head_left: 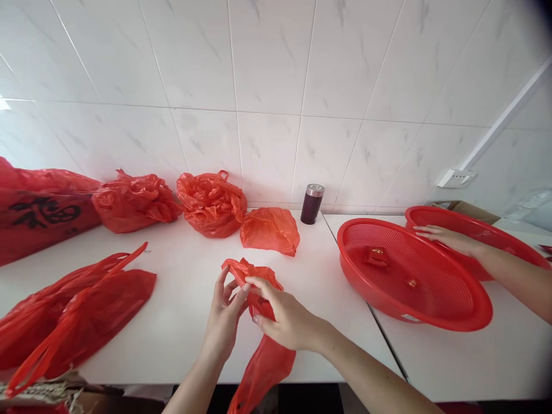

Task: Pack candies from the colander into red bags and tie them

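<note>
Bag (251, 275): red, thin plastic, crumpled. Sits at the near middle edge of the worktop (181, 322), its tail hanging below the edge.
Left hand (225, 315): fingertips pinch the top.
Right hand (285, 319): closed on the middle.
Risks, as judged: the film may tear if the hands pull hard apart. The tail may drag it down if the grip loosens.
Around: flat bags (81, 316) near left; bundles (211, 204) far; flask (312, 204). Basket (414, 305) on the right, close to the right forearm, so a wide elbow could knock it. A co-worker's hand (444, 237) rests on a second basket (478, 230).
</note>
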Demonstrator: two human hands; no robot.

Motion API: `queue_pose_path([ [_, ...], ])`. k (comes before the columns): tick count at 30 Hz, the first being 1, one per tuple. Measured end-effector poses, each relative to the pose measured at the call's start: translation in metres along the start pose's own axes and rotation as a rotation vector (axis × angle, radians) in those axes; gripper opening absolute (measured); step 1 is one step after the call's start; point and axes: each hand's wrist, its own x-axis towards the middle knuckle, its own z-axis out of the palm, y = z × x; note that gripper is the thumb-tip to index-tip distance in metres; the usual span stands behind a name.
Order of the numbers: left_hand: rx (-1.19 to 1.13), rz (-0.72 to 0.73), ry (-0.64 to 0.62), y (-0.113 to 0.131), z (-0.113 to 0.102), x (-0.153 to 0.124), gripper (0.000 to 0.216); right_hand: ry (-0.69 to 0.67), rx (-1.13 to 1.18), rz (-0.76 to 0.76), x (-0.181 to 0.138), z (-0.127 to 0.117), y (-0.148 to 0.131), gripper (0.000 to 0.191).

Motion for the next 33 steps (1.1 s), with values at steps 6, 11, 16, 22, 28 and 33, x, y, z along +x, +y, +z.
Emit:
queue_pose_path([
  [6,0.095,0.044,0.037,-0.006,-0.004,-0.007,0.082,0.262,-0.098,0.058,-0.007,0.027,0.014,0.067],
  [11,0.014,0.002,-0.056,-0.006,0.002,-0.020,0.060,0.378,-0.025,0.129,-0.006,0.039,0.016,0.059],
  [16,-0.046,0.024,-0.106,-0.017,-0.001,-0.021,0.025,0.431,0.032,0.124,-0.006,0.036,0.017,0.006],
  [22,-0.068,-0.015,-0.095,-0.023,-0.001,-0.021,0.031,0.352,0.180,0.131,-0.012,0.033,0.008,0.021],
  [28,-0.023,-0.014,-0.084,-0.023,-0.007,-0.015,0.032,0.396,0.262,0.117,-0.013,0.026,0.016,0.017],
  [33,-0.120,-0.061,0.098,-0.015,-0.023,-0.007,0.040,0.509,0.585,0.230,-0.014,0.004,0.023,0.029],
])
